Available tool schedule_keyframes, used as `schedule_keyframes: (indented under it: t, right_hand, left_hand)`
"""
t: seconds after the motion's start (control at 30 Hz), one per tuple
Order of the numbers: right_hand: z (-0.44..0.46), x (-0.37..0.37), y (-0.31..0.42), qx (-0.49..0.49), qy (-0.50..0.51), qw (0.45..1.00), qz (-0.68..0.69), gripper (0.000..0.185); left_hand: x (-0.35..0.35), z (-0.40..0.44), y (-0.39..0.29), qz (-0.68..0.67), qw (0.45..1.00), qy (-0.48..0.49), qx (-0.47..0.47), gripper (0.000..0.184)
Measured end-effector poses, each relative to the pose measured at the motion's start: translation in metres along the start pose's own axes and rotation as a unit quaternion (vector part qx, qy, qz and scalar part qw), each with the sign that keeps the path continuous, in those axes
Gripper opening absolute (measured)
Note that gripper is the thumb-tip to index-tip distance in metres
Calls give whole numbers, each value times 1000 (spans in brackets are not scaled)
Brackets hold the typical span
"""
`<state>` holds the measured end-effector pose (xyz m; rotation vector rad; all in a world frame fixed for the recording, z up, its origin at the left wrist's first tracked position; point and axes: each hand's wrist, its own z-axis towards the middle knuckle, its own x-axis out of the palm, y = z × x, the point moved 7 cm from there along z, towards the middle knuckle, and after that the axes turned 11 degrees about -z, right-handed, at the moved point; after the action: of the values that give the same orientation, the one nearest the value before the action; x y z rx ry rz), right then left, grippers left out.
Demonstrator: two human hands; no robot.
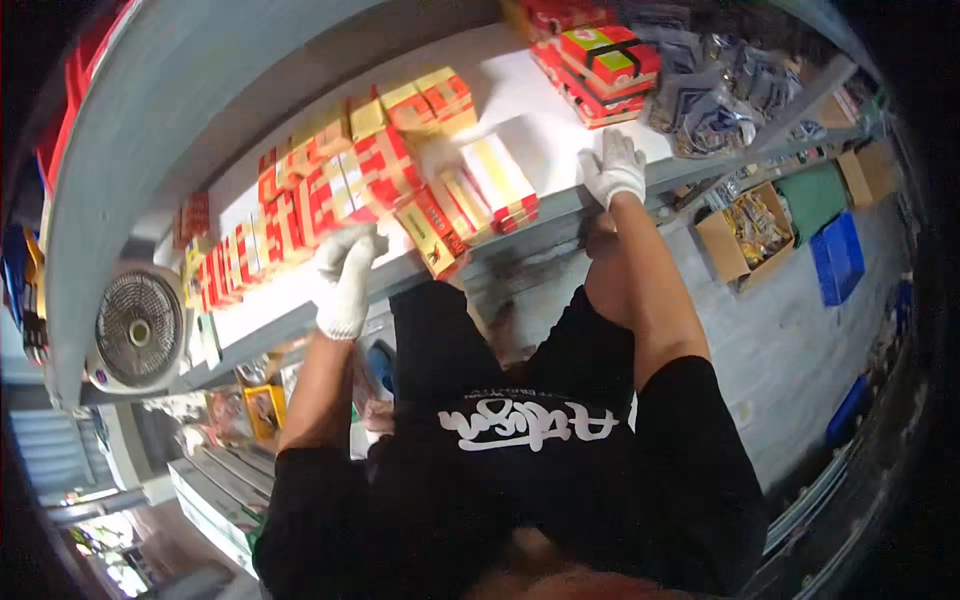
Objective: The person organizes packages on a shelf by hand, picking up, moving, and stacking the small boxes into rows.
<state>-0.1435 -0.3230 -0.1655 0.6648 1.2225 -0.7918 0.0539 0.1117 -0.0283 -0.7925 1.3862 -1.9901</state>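
Observation:
My left hand (345, 282), in a white knitted glove, is above the front edge of the shelf, beside a row of small red-and-yellow boxes (290, 225). Its fingers are curled together; whatever they may hold is too hidden to name. My right hand (613, 170), gloved the same way, lies with fingers stretched on the shelf's front edge, holding nothing. Just beyond its fingertips sits a stack of red boxes (605, 65) bound with a black strap. Between my hands, a yellow-and-red box (432, 232) tilts over the shelf edge beside a white-topped box (498, 178).
Clear plastic bags of small parts (715, 115) lie at the right end of the white shelf (505, 85). A round grey fan (140, 328) stands at the left. Below right are an open carton (725, 250) of packets and a blue bin (838, 258).

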Motion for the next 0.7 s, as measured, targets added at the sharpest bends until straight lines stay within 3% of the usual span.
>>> schedule_keyframes:
  t: [0.07, 0.1, 0.23, 0.3, 0.37, 0.43, 0.47, 0.53, 0.63, 0.7]
  right_hand:
    - [-12, -4, 10, -28, 37, 999, 0, 74]
    - [-14, 1, 13, -26, 57, 998, -6, 64]
    - [-40, -22, 37, -67, 80, 994, 44, 44]
    - [-50, -28, 47, -76, 66, 994, 47, 40]
    - [-54, -36, 54, -97, 118, 986, 59, 47]
    - [-62, -45, 53, 34, 112, 913, 389, 61]
    - [-68, -51, 61, 30, 114, 916, 383, 61]
    - [-80, -98, 86, 1, -6, 874, 486, 85]
    - [-108, -128, 128, -18, -1, 903, 429, 97]
    - [-115, -130, 156, -39, 58, 843, 533, 107]
  left_hand:
    - [-43, -32, 8, 11, 999, -30, -26, 20]
    - [-59, -44, 14, 79, 995, -61, -20, 20]
    - [-98, -61, 36, 249, 957, -135, -56, 24]
    - [-120, -54, 59, 263, 952, -142, -70, 26]
    - [-135, -42, 75, 341, 929, -124, -78, 30]
    - [-141, -27, 81, 471, 874, -66, -99, 33]
    - [-146, -20, 88, 508, 855, -49, -87, 37]
    - [-142, -13, 89, 508, 854, -51, -94, 37]
    - [-135, -9, 86, 523, 844, -55, -100, 40]
    - [-137, -9, 89, 534, 835, -64, -111, 40]
